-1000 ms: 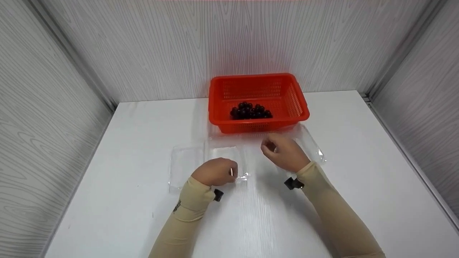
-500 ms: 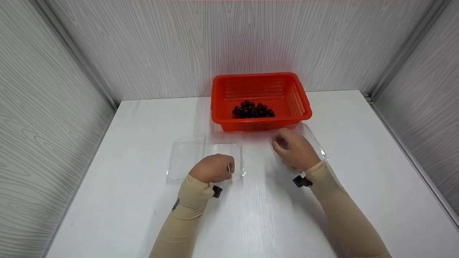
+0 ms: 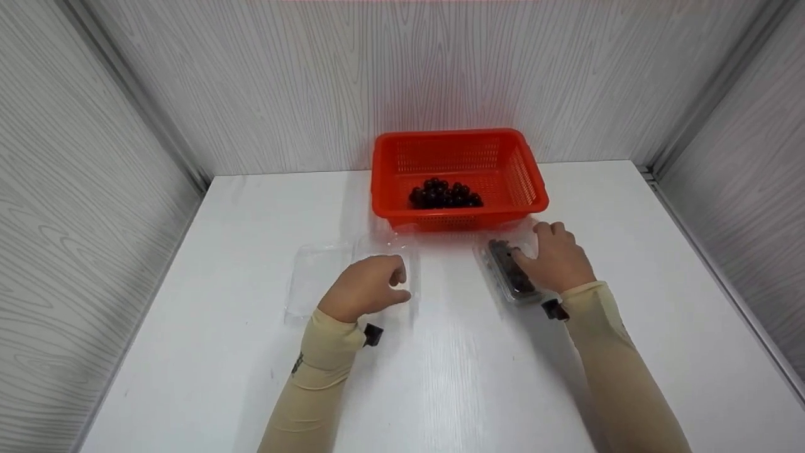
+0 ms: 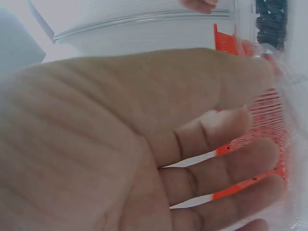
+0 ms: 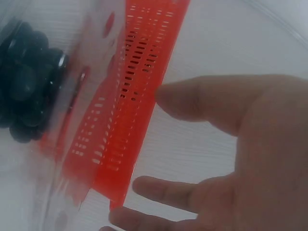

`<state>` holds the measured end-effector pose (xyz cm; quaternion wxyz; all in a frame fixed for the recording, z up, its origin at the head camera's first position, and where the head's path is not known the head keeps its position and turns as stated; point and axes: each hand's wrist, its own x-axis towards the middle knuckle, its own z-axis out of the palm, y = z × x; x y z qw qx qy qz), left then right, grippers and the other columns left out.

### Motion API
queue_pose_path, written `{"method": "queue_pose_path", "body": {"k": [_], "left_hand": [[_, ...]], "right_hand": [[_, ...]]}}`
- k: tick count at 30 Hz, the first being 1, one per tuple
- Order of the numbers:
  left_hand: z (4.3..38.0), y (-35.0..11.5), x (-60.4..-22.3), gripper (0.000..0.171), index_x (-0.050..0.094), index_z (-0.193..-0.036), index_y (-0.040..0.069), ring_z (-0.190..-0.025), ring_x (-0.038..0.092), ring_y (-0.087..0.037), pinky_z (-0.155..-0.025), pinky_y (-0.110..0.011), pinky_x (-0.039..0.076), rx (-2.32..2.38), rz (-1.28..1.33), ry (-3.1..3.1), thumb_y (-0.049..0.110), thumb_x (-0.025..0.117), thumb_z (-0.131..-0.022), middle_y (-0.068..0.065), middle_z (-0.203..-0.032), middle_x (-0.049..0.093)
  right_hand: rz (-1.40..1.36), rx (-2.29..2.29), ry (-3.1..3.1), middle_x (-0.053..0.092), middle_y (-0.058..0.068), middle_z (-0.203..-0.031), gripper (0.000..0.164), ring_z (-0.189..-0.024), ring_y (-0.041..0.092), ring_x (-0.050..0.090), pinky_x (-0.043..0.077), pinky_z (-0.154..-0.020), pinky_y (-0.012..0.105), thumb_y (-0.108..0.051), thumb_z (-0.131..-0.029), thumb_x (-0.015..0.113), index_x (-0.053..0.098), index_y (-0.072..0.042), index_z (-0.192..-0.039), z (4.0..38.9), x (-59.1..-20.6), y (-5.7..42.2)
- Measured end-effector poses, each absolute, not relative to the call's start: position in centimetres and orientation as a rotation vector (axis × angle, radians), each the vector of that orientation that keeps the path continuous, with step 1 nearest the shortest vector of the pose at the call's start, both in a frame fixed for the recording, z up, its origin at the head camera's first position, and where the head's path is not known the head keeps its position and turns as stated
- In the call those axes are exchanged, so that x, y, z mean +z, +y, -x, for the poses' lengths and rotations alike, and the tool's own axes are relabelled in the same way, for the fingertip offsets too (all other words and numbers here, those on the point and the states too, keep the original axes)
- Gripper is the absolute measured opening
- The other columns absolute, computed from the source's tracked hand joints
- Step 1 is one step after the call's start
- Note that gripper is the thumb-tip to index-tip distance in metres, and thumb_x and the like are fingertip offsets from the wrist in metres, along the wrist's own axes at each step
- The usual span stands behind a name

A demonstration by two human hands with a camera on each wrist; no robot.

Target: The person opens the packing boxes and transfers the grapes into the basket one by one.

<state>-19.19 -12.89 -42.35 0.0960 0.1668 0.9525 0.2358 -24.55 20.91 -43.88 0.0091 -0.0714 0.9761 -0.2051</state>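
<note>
In the head view my left hand (image 3: 365, 288) is over an open clear plastic clamshell box (image 3: 319, 277), its thumb spread apart from the bent fingers. The left wrist view shows those fingers loosely extended and holding nothing, the thumb tip overlapping clear plastic. On the right, my right hand (image 3: 556, 259) has thumb and fingers spread wide beside a second clear plastic box (image 3: 490, 274). Dark grapes (image 3: 501, 253) lie in that box, and the thumb overlaps its right side. In the right wrist view nothing is between the right thumb and fingers.
A red perforated plastic basket (image 3: 462, 220) stands behind both boxes, close to the back wall (image 3: 289, 88). Dark grapes (image 3: 434, 196) lie at its front. Grey wood-patterned panels enclose the white table (image 3: 440, 390) at the back and sides.
My right hand has moved right and spread its fingers, uncovering the grapes in the right box. The left hand has parted thumb from fingers and shifted slightly left; the left box moved slightly left.
</note>
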Motion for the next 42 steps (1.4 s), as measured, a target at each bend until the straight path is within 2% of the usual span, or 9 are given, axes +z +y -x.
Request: {"method": "queue_pose_path", "body": {"k": [3,8,17,24,28,33,38,42], "left_hand": [[19.1,-13.0,-42.1,0.023,0.066,-0.104,0.008,-0.089,0.060,-0.021,-0.083,-0.039,0.052,0.775,-0.496,2.876,0.024,0.078,-0.092,-0.006,-0.098,0.067],[19.0,-12.6,-42.1,0.022,0.064,-0.108,0.011,-0.094,0.064,-0.021,-0.083,-0.040,0.054,0.857,-0.516,2.944,0.023,0.075,-0.094,-0.005,-0.103,0.068],[19.0,-10.3,-42.8,0.032,0.064,-0.124,0.010,-0.101,0.064,-0.024,-0.087,-0.040,0.055,0.820,-0.639,2.989,0.025,0.072,-0.096,-0.007,-0.112,0.067],[19.2,-8.6,-43.9,0.049,0.058,-0.139,0.012,-0.112,0.060,-0.026,-0.094,-0.041,0.055,0.712,-0.723,3.022,0.026,0.074,-0.094,-0.008,-0.124,0.063],[19.1,-7.6,-44.6,0.060,0.053,-0.147,0.011,-0.118,0.058,-0.025,-0.100,-0.038,0.054,0.669,-0.778,2.978,0.027,0.075,-0.094,-0.009,-0.131,0.059],[18.9,-6.9,-45.0,0.061,0.053,-0.147,0.009,-0.124,0.056,-0.027,-0.105,-0.038,0.051,0.631,-0.849,2.984,0.025,0.076,-0.093,-0.011,-0.134,0.058],[18.8,-6.5,-45.4,0.058,0.055,-0.145,0.008,-0.119,0.058,-0.026,-0.102,-0.037,0.053,0.631,-0.904,2.998,0.022,0.076,-0.092,-0.011,-0.131,0.058],[18.9,-6.4,-45.9,0.061,0.054,-0.146,0.008,-0.118,0.058,-0.026,-0.100,-0.038,0.054,0.640,-0.902,2.981,0.022,0.076,-0.091,-0.012,-0.133,0.057]], "right_hand": [[0.186,-0.571,2.998,0.047,0.034,-0.136,0.070,-0.117,0.051,0.053,0.049,-0.096,0.067,-0.041,-0.099,0.055,0.044,0.011,-0.145,24.6,-44.0,21.1],[0.201,-0.529,2.989,0.051,0.033,-0.130,0.066,-0.110,0.051,0.059,0.051,-0.091,0.066,-0.042,-0.100,0.053,0.051,0.011,-0.139,24.6,-44.1,21.1],[0.294,-0.571,2.982,0.056,0.024,-0.118,0.055,-0.097,0.040,0.060,0.054,-0.084,0.059,-0.041,-0.099,0.057,0.060,0.006,-0.127,24.3,-44.3,19.1],[0.416,-0.593,2.990,0.059,0.019,-0.119,0.047,-0.095,0.036,0.061,0.055,-0.082,0.055,-0.038,-0.097,0.064,0.063,0.001,-0.122,23.7,-44.6,17.6],[0.504,-0.631,2.975,0.060,0.018,-0.125,0.045,-0.100,0.035,0.064,0.057,-0.086,0.054,-0.035,-0.095,0.069,0.063,0.000,-0.124,23.0,-44.8,17.1],[0.629,-0.649,2.914,0.058,0.020,-0.128,0.050,-0.110,0.037,0.062,0.055,-0.094,0.054,-0.033,-0.095,0.070,0.061,0.002,-0.129,22.4,-44.7,16.4],[0.695,-0.684,2.864,0.056,0.018,-0.133,0.052,-0.119,0.034,0.059,0.052,-0.102,0.052,-0.032,-0.095,0.071,0.058,-0.001,-0.134,22.3,-44.3,16.5],[0.633,-0.657,2.897,0.059,0.019,-0.132,0.047,-0.118,0.035,0.059,0.051,-0.101,0.053,-0.027,-0.095,0.067,0.059,0.001,-0.132,22.4,-44.0,17.3]]}}
